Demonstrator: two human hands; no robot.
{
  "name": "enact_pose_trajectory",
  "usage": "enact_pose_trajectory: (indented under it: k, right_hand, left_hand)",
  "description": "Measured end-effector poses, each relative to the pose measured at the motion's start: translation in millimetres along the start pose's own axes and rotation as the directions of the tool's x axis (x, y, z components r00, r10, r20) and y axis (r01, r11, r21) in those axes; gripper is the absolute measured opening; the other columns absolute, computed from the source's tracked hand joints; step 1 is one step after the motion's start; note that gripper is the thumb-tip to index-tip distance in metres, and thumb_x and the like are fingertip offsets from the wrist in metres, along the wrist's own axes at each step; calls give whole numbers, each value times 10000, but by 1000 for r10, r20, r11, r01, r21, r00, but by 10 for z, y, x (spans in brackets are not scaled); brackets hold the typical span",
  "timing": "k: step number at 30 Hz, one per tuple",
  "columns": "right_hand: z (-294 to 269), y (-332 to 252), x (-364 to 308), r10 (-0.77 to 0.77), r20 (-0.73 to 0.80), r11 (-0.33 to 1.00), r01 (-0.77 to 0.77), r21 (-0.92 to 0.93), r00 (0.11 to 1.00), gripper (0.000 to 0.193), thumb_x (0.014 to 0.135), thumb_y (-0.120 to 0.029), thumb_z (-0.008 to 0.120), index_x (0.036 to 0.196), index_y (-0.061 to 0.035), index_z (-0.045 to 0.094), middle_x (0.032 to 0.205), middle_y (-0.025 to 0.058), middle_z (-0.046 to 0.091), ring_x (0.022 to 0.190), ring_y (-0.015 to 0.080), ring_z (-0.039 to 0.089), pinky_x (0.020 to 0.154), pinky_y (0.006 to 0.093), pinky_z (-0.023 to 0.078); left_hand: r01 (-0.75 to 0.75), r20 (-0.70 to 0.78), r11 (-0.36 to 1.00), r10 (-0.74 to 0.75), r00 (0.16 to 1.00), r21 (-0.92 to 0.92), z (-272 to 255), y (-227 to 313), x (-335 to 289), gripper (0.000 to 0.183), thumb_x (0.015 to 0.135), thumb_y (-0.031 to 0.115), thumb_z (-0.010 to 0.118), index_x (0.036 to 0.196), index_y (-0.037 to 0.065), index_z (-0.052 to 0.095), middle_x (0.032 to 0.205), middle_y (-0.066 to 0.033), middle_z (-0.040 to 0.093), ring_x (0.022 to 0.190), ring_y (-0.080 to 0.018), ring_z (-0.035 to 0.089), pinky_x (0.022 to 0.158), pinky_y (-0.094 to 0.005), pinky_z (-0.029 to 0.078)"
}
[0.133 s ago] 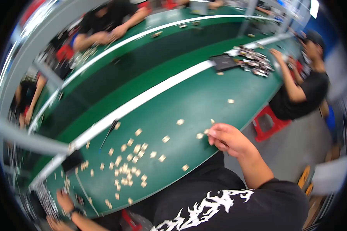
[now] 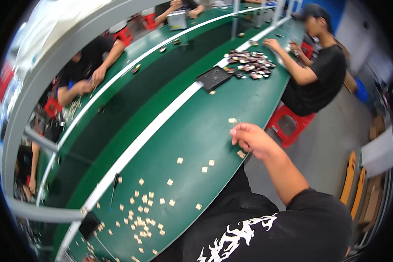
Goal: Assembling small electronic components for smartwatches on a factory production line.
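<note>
My right hand (image 2: 251,139) is just above the near right edge of the green table (image 2: 196,126), thumb and fingers pinched together. What is between the fingertips, if anything, is too small to make out. Just beyond the fingertips lies a small pale piece (image 2: 232,120). Another small beige square piece (image 2: 241,154) rests below the hand, close to the table edge. Many similar beige pieces (image 2: 172,203) are scattered to the left, thickest near the lower left. My left hand is out of view.
A black tray (image 2: 214,79) stands by a pile of dark small packets (image 2: 254,65) at the far right. Beside it a person in a black cap (image 2: 321,61) sits on a red stool (image 2: 290,124). A thin dark tool (image 2: 114,187) lies by the white strip. Grey frame bars (image 2: 48,214) cross the left.
The whole view has swung, so the table and pieces appear turned and lower left. My right hand stays pinched at the table edge. A neighbour's hands at lower left have mostly left view.
</note>
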State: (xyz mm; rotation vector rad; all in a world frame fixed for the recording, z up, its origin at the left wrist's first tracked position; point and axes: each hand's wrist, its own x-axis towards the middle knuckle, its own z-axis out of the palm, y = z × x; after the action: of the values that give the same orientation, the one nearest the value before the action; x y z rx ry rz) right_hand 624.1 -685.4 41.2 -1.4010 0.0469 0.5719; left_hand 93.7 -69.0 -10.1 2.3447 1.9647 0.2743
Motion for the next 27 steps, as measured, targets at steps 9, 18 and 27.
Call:
enact_pose_trajectory:
  k: [9, 18, 27]
  right_hand:
    - [-1107, -297, 1076, -702, -350, 511, 97, -854, 620, 230, 879, -236, 718, 960, -25, 680, 929, 152, 709, 817, 316, 685, 736, 440, 532]
    - [-923, -972, 1850, -766, -52, 145, 94, -985, 640, 365, 816, -184, 757, 1169, -99, 718, 1114, 153, 685, 1039, 352, 666, 885, 452, 538]
    - [-1039, -1374, 2586, -357, 110, -44, 101, -994, 928, 669, 710, -179, 863, 1334, -115, 631, 1207, 174, 700, 1134, 339, 663, 977, 422, 526]
  left_hand:
    - [-103, -48, 983, 111, 993, 150, -514, -142, 54, 473, 924, 417, 600, 1127, 12, 736, 1095, -273, 709, 1013, -457, 662, 916, -497, 505]
    - [-1, -40, 970, 11, 999, 244, -685, 13, -287, 554, 915, 523, 597, 1092, 23, 753, 1042, -288, 717, 993, -470, 679, 924, -517, 513]
    - [-167, -190, 976, 192, 963, 138, -814, 1, -1091, 406, 931, 363, 615, 1066, 1, 740, 920, -296, 709, 830, -501, 673, 783, -521, 538]
